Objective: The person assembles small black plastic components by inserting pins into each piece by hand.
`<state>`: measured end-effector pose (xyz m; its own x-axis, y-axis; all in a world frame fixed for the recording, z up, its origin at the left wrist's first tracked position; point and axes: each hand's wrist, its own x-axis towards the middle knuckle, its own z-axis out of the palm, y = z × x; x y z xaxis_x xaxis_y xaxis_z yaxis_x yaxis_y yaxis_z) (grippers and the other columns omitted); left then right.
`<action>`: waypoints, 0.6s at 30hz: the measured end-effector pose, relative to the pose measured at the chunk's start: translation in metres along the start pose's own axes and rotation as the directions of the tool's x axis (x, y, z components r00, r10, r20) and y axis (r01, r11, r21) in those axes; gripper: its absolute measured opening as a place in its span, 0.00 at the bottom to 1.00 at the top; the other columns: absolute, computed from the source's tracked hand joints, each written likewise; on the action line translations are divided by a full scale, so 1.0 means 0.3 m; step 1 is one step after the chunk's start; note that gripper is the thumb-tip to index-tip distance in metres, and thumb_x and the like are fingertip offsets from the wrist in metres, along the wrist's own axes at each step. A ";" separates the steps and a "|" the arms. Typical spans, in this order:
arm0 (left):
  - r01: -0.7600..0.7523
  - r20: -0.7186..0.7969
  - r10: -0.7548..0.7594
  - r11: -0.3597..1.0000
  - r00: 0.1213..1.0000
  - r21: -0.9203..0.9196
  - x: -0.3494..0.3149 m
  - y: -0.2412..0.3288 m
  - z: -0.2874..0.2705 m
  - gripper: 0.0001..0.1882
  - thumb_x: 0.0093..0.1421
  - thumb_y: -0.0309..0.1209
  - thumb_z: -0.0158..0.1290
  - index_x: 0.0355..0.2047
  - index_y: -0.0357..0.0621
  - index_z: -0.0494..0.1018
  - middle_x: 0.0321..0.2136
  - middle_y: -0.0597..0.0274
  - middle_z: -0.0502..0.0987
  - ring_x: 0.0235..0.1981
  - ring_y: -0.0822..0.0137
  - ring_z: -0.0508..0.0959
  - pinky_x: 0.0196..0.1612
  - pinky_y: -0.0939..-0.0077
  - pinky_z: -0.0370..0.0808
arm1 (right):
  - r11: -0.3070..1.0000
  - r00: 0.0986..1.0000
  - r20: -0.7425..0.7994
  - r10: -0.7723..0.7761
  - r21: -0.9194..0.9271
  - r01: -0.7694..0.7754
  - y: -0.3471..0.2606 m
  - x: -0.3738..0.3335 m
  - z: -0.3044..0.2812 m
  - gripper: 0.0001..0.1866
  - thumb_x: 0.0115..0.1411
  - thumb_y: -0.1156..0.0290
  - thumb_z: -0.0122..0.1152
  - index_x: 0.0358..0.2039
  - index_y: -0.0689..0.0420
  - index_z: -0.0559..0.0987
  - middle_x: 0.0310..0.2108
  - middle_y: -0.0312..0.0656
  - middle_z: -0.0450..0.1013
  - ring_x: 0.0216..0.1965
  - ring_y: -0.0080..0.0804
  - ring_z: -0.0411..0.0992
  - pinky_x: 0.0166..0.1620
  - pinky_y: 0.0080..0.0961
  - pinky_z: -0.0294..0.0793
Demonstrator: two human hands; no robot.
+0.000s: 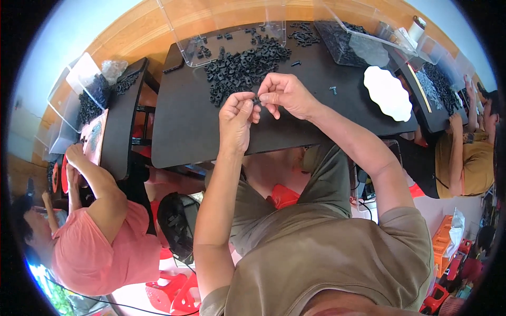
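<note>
Over the dark table, my two hands meet in front of a heap of small black plastic parts. My left hand pinches a small black plastic part between thumb and fingers. From the right, the thumb and forefinger of my right hand close on the same part. The fingers cover most of it, so its exact shape is hidden. Beyond the hands, the heap spills out of a clear plastic bin tipped toward me.
To the right lie a few small screws, a lone black piece and a white scalloped plate. A second clear bin of black parts stands at the back right. Co-workers sit at tables on the left and right.
</note>
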<state>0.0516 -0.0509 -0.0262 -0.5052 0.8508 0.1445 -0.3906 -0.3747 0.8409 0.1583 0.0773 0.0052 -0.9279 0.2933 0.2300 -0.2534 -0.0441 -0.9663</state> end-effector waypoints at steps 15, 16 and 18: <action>0.037 -0.040 -0.035 0.998 0.999 0.055 -0.005 0.009 0.001 0.02 0.55 0.22 0.51 0.30 0.39 0.72 0.19 0.64 0.73 0.18 0.79 0.69 0.22 0.88 0.64 | 0.991 0.994 0.002 -0.111 -0.082 0.110 0.021 -0.021 -0.004 0.06 0.52 0.81 0.58 0.21 0.62 0.71 0.25 0.39 0.68 0.15 0.15 0.63 0.15 0.10 0.63; 0.040 -0.034 -0.037 0.996 0.999 0.077 -0.003 0.009 0.001 0.02 0.55 0.22 0.51 0.29 0.39 0.73 0.19 0.65 0.74 0.18 0.79 0.69 0.21 0.88 0.64 | 0.991 0.995 0.004 -0.104 -0.080 0.104 0.022 -0.021 -0.001 0.06 0.52 0.81 0.58 0.21 0.62 0.71 0.25 0.39 0.68 0.15 0.15 0.63 0.15 0.10 0.63; 0.045 -0.049 -0.040 0.994 0.998 0.101 0.000 0.010 0.005 0.02 0.55 0.21 0.51 0.29 0.39 0.73 0.18 0.65 0.73 0.17 0.80 0.69 0.21 0.89 0.64 | 0.983 0.993 0.001 -0.120 -0.139 0.119 0.026 -0.024 -0.006 0.06 0.52 0.81 0.58 0.21 0.62 0.70 0.24 0.39 0.68 0.15 0.14 0.62 0.15 0.10 0.61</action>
<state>0.0515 -0.0516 -0.0229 -0.5264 0.8459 0.0851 -0.3328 -0.2971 0.8950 0.1636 0.0766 -0.0043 -0.8912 0.2952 0.3444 -0.3215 0.1247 -0.9387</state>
